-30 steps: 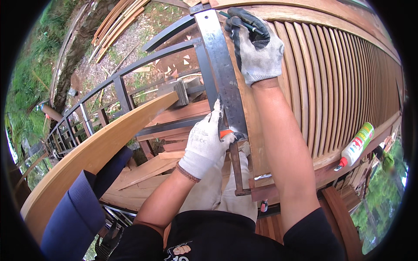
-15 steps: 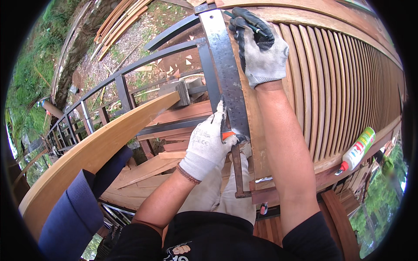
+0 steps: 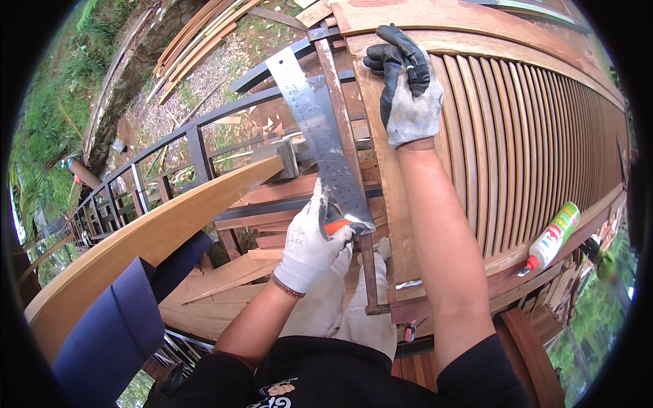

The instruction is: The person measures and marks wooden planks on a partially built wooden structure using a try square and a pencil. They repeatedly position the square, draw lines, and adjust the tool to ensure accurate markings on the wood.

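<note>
Largest: the brown wooden panel with a solid frame and close-set parallel slats (image 3: pixel 510 149). Slats filled the frame in a row, so that part looked done. No drawn line could be made out on its left end board; too small to rule out a faint one.

Left of the panel, a black metal framework with a curved rail (image 3: pixel 197 146). Farther below-left of the panel, a long, curved, yellowish wooden board (image 3: pixel 156 238). Along the panel's left end, a rusty brown metal bar clamp (image 3: pixel 338 88); couldn't tell if tightened.

The silver steel-bladed square with an orange handle (image 3: pixel 309 126) was just left of the panel, blade tilted away from its edge and lying across the clamp bar in view. Not laid on the panel; contact at the near corner couldn't be told.

White-gloved left hand (image 3: pixel 309 234), left of the panel, was closed around the square's handle. Right hand in a grey-white glove with black fingers (image 3: pixel 411 95), over the panel's upper-left part, had fingers curled on a small item. No marking seemed under way; whether any was left couldn't be told.

Near the panel's lower edge, a white-and-green plastic bottle with a red cap (image 3: pixel 554 234), untouched.

Smallest: the slim dark pencil-like stick (image 3: pixel 411 68), in the right hand above the panel; tip unclear.
</note>
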### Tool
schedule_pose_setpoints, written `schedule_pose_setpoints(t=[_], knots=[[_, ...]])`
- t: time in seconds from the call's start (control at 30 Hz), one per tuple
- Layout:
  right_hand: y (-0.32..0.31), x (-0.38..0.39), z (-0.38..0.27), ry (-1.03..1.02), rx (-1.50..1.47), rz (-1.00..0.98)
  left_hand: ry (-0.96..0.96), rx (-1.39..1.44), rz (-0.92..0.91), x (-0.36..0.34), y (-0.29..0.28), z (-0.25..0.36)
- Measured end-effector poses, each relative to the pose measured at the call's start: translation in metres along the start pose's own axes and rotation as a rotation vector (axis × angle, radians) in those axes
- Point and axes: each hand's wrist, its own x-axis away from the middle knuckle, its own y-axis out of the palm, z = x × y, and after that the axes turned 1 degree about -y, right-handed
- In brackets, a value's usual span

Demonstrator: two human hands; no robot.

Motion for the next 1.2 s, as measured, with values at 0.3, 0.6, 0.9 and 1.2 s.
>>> schedule_pose_setpoints(t=[0.3, 0.6, 0.9, 1.2], knots=[[-0.02, 0.006, -0.025, -0.008, 0.028, -0.208, 0.09, 1.097, -0.008, -0.035, -0.041, 0.035], [-0.074, 0.035, -0.113, -0.366, 0.63, -0.591, 0.356, 1.777, -0.317, -0.103, -0.015, 0.104], [-0.094, -0.033, -0.08, -0.638, 0.732, -0.331, 0.527, 0.888, 0.014, -0.161, -0.008, 0.12], [-0.079, -0.105, -0.004, -0.808, 1.105, -0.853, 0.147, 0.283, 0.545, -0.199, 0.002, 0.024]])
